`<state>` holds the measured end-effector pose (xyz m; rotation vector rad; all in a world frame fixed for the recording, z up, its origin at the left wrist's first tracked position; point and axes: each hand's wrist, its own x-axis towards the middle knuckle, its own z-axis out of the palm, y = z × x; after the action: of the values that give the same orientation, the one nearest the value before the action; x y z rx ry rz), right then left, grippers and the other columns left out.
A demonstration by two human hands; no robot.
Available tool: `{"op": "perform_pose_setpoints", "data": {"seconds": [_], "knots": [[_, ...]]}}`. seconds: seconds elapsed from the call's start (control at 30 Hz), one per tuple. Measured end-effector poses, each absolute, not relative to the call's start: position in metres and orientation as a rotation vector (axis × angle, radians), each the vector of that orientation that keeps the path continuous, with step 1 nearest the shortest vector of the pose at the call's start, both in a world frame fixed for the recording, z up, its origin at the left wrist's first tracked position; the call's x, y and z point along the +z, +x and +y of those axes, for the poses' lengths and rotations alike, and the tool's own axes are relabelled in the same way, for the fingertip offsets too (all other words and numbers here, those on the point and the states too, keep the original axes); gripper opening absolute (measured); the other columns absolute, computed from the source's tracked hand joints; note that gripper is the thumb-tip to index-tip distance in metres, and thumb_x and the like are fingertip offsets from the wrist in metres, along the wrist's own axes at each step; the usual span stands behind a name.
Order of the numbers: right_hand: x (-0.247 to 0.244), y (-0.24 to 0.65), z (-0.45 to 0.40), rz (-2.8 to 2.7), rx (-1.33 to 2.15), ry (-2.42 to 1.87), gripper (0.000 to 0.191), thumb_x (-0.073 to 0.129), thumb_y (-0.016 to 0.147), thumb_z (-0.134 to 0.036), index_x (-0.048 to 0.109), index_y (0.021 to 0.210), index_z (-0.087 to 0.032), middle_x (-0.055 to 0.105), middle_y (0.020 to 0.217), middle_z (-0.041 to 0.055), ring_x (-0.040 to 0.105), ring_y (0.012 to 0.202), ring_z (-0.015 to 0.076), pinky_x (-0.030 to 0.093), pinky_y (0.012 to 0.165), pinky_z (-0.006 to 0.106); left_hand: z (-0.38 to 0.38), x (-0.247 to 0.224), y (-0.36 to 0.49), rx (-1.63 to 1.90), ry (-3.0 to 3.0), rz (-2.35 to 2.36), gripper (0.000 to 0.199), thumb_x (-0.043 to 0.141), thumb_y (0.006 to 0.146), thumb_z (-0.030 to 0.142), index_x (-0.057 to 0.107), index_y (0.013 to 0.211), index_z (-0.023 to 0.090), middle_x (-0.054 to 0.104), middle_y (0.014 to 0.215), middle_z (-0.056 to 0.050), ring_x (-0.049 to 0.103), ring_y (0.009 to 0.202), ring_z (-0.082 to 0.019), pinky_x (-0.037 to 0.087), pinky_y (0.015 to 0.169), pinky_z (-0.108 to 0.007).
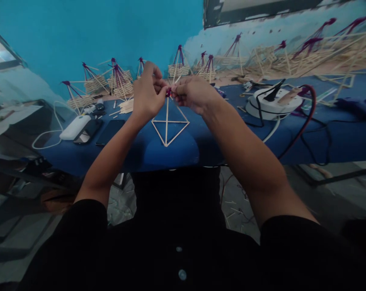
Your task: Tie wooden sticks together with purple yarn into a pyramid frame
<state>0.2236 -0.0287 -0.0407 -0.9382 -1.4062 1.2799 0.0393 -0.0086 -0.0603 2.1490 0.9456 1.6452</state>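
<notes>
A small pyramid frame of thin wooden sticks stands on the blue table before me, its triangular base toward my body. At its peak is a dark purple-red binding, which looks like string or yarn. My left hand pinches this binding from the left, thumb and fingertips together. From the other side, my right hand closes its fingertips on the same spot, and its other fingers are curled in. The fingers hide part of the peak and the upper stick ends.
Similar stick models with purple tops line the wall. Left lie a white device, a dark phone and loose sticks. Right sits a round white power strip with cables. The blue table's front edge is near my body.
</notes>
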Motion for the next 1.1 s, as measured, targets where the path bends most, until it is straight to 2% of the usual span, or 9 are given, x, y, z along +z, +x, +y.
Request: {"op": "perform_pose_setpoints", "data": {"seconds": [0.2,0.37,0.47,0.6,0.73,0.87,0.97,1.1], "knots": [[-0.036,0.222,-0.031,-1.331,1.382,-0.983,0.031,0.069,0.097,-0.007,0.064,0.068,-0.017,0.058,0.063,-0.001,0.047,0.056,0.0071,0.034,0.05,0.02,-0.014,-0.056,0.041,1.616,2.15,1.047,0.038,0.087,0.085,0.028,0.06,0.112,0.028,0.082,0.094,-0.003,0.084,0.1,-0.029,0.067,0.09,-0.042],[-0.04,0.224,-0.024,-1.351,1.34,-0.929,0.03,0.076,0.092,-0.012,0.065,0.065,-0.02,0.06,0.062,0.0003,0.047,0.056,0.0112,0.036,0.052,0.027,-0.023,-0.05,0.043,1.623,2.003,0.908,0.042,0.082,0.078,0.008,0.065,0.109,0.03,0.08,0.09,-0.001,0.082,0.09,-0.026,0.067,0.087,-0.039],[-0.041,0.225,-0.023,-1.362,1.322,-0.939,0.032,0.077,0.091,-0.014,0.062,0.063,-0.021,0.061,0.063,0.0008,0.046,0.056,0.0122,0.037,0.053,0.029,-0.026,-0.048,0.042,1.584,1.922,0.856,0.045,0.076,0.077,0.001,0.068,0.111,0.029,0.079,0.088,0.0,0.081,0.094,-0.027,0.067,0.095,-0.042],[-0.037,0.221,-0.028,-1.349,1.311,-0.992,0.032,0.073,0.092,-0.009,0.06,0.065,-0.02,0.057,0.061,-0.0017,0.046,0.054,0.0102,0.035,0.051,0.028,-0.023,-0.049,0.038,1.545,1.953,0.842,0.045,0.075,0.076,0.002,0.072,0.114,0.028,0.078,0.088,0.0,0.082,0.109,-0.03,0.062,0.111,-0.049],[-0.034,0.214,-0.033,-1.279,1.264,-1.032,0.031,0.075,0.093,-0.009,0.061,0.067,-0.019,0.059,0.062,-0.0027,0.046,0.053,0.0085,0.039,0.052,0.026,-0.016,-0.051,0.033,1.548,2.106,0.829,0.045,0.079,0.074,0.011,0.075,0.116,0.029,0.08,0.089,-0.002,0.081,0.111,-0.033,0.06,0.116,-0.05],[-0.033,0.213,-0.038,-1.265,1.256,-1.015,0.034,0.074,0.096,-0.007,0.061,0.066,-0.018,0.059,0.062,-0.0019,0.049,0.053,0.0073,0.04,0.052,0.023,-0.016,-0.052,0.032,1.559,2.15,0.847,0.047,0.079,0.076,0.017,0.075,0.122,0.028,0.08,0.091,-0.003,0.081,0.106,-0.031,0.062,0.111,-0.046],[-0.032,0.217,-0.044,-1.297,1.245,-0.992,0.034,0.072,0.098,-0.006,0.063,0.067,-0.018,0.061,0.061,-0.0005,0.053,0.053,0.0071,0.042,0.052,0.02,-0.018,-0.055,0.035,1.595,2.091,0.78,0.054,0.081,0.076,0.019,0.071,0.128,0.03,0.08,0.09,-0.002,0.08,0.093,-0.028,0.067,0.097,-0.042],[-0.034,0.222,-0.048,-1.336,1.22,-0.993,0.034,0.072,0.098,-0.005,0.064,0.067,-0.017,0.065,0.064,0.0002,0.058,0.055,0.0068,0.044,0.054,0.018,-0.019,-0.06,0.037,1.673,1.991,0.717,0.053,0.083,0.076,0.017,0.067,0.124,0.034,0.077,0.086,0.0,0.075,0.08,-0.023,0.067,0.081,-0.037]]}}
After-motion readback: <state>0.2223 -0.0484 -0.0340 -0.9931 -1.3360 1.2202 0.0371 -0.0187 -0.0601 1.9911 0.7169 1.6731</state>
